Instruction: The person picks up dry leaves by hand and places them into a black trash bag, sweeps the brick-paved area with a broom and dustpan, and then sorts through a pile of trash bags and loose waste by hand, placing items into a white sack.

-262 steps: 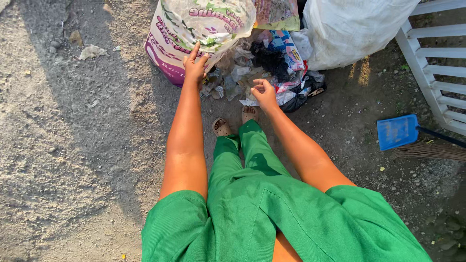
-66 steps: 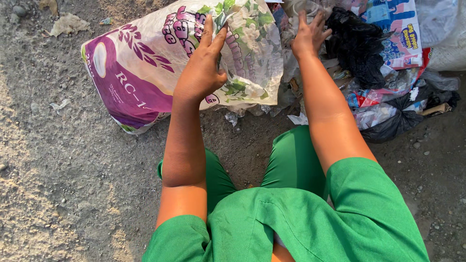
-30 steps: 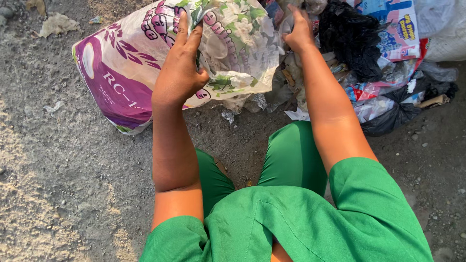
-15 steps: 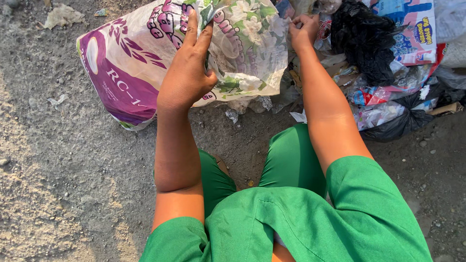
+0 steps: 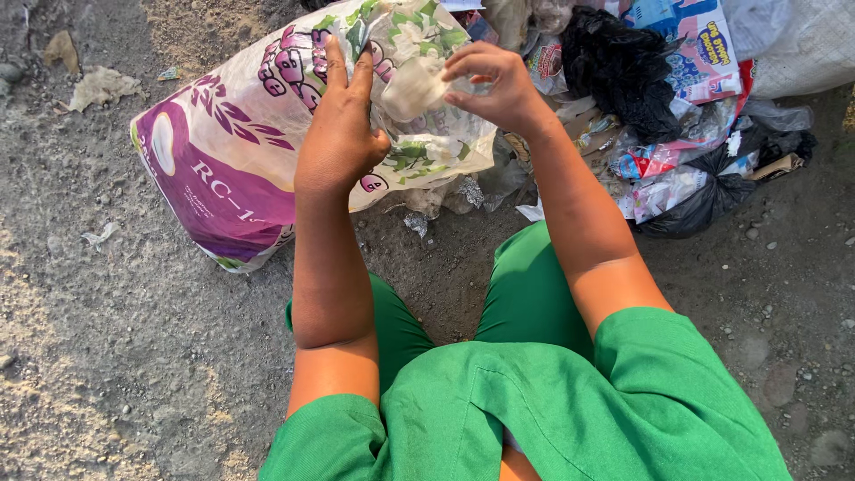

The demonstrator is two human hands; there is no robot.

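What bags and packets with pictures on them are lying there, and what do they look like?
Big sack: on the ground at left, held by the left hand; white and purple with green leaves.
Printed packet: top right on the rubbish pile; flat, blue, pink and white.
Black bag: beside that packet; crumpled, plain.
White sack: top right corner; plain woven.
Pale wrapper: in the right hand; small, crumpled, no print that I can tell.

Warm, low daylight, strong. Sunlit patches on the ground [image 5: 80,374] at lower left; the rest of the dirt lies in broad soft shade. Bright sheen on the printed sack [image 5: 232,151] and on the forearms. Green clothing saturated, evenly lit. Focus sharp throughout, no motion blur; slight wide-angle stretch at the edges.
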